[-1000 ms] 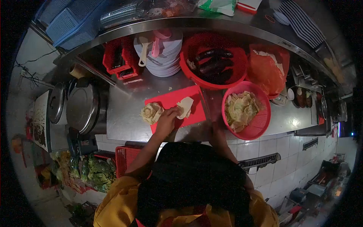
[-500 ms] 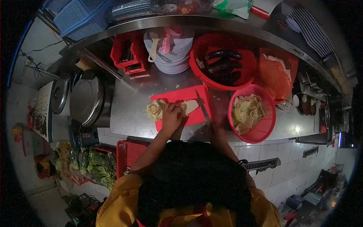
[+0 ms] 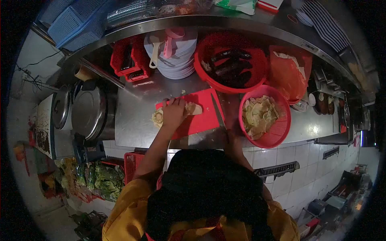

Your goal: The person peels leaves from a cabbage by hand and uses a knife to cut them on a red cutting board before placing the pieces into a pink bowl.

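Note:
A red cutting board (image 3: 201,122) lies on the metal counter in front of me. On its left part is a pale head of cabbage (image 3: 157,116), cut side outward, with a cut pale piece (image 3: 194,108) to the right of it. My left hand (image 3: 173,114) rests over the cabbage, fingers curved around its top, partly hiding it. My right hand (image 3: 233,141), dark and in shadow at the counter's front edge, is closed on the handle of a knife (image 3: 217,109). The blade points away from me over the board's right side. Tiny scraps lie on the board.
A pink basket (image 3: 286,127) of cabbage leaves (image 3: 259,116) stands right of the board. Behind are a red basin (image 3: 203,82) of dark eggplant-like vegetables, stacked plates (image 3: 177,73) and red bins (image 3: 118,60). A metal shelf (image 3: 225,20) spans above; lidded pots (image 3: 86,110) stand left.
My left hand has moved left and slightly away from me, from between the cabbage and the cut piece onto the cabbage. The knife stays at the board's right side. The view has shifted slightly.

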`<state>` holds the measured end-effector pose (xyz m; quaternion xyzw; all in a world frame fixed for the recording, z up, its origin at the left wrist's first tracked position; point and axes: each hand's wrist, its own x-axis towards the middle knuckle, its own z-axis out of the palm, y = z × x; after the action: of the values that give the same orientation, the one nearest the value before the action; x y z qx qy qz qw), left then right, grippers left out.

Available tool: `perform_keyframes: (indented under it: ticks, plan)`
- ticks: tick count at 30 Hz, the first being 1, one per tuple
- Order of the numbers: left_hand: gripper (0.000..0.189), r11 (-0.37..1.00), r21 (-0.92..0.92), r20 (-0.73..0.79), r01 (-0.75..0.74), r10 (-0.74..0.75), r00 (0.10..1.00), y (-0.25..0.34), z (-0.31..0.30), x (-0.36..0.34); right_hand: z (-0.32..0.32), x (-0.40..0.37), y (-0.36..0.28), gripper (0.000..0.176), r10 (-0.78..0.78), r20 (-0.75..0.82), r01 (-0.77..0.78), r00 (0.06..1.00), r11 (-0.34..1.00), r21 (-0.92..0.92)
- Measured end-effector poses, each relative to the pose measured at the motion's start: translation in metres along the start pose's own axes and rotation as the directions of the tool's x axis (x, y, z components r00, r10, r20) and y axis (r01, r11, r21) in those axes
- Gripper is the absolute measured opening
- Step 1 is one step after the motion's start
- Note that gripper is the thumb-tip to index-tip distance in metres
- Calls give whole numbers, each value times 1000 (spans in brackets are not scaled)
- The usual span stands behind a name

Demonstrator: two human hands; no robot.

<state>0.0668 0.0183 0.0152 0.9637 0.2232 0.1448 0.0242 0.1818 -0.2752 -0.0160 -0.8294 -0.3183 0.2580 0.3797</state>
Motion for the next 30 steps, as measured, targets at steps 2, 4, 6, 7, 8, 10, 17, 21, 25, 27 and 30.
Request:
perform_keyframes:
  ticks: [2,4,6,7,8,10,17,21,25,27,30]
  plan:
    - [34,999,33,26,-40,39,999,-4,0,8,-1,-2,3,16,-38,-8,38,999,999,1]
    - [40,995,62,54,-84,81,995,-1,-1,12,-5,-5,0,15,-73,-20,73,997,997,1]
    - [27,989,-37,-171,-140,132,976,8,-11,16,-7,-8,-4,17,-286,-136,283,948,958,-47]
    - [27,989,-39,-168,-144,136,976,13,-14,18,-7,-10,-3,17,-282,-139,278,949,960,-46]
    - [27,977,-158,-208,-145,110,972,19,-17,18,-10,-12,-3,18,-208,-96,203,973,977,-62]
    - [27,948,-280,-239,-151,83,967,27,-14,16,-13,-17,-3,19,-125,-56,121,991,989,-81]
    - [22,794,-576,-6,197,-244,970,44,16,-11,-20,-25,-3,16,-249,-90,245,964,968,-51]
    - [20,660,-669,89,341,-384,919,59,0,-32,-26,-34,-14,15,-186,16,187,982,981,-44]
    - [23,645,-654,38,395,-494,869,57,16,-68,-2,-29,6,17,-298,89,308,951,942,-134]
    - [26,675,-637,25,372,-464,886,54,21,-82,21,-24,25,22,-227,206,250,952,964,-94]
    - [27,656,-643,21,395,-501,865,54,28,-89,40,-16,32,26,-415,269,478,869,844,-243]
